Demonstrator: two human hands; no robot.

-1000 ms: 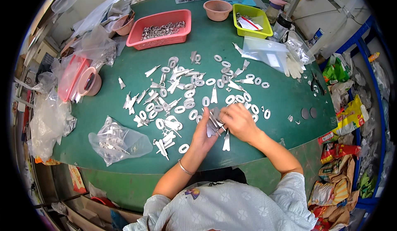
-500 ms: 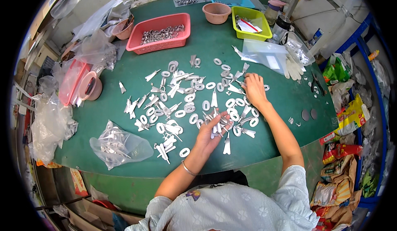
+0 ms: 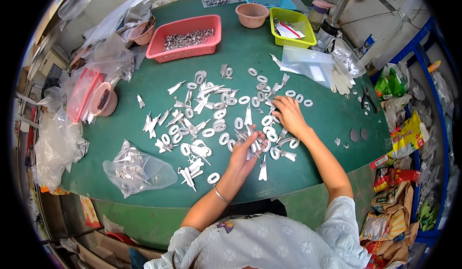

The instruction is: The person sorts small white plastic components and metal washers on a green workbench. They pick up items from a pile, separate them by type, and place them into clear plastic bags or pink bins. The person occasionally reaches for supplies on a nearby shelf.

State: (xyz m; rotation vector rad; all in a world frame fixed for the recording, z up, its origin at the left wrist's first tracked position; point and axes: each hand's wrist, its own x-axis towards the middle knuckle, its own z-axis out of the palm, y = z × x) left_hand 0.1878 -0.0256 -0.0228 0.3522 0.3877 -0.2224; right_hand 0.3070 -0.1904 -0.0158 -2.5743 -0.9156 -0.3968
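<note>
- Head view: cradles slim silver parts (image 3: 253, 146) in cupped left hand (image 3: 243, 154), over green table (image 3: 250, 47).
- Reaches among oval rings (image 3: 271, 136) with curled right hand (image 3: 291, 117); cannot tell whether gripping any.
- Apparently gathering a handful; next, calls for a precise pinch.

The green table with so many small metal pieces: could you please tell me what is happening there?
A person holds several silver metal pieces in the left hand, above the near side of the green table. The right hand is among loose pieces; I cannot tell whether it grips one. Oval pieces and flared pieces lie scattered around, and a clear plastic bag of parts rests at the left.
</note>
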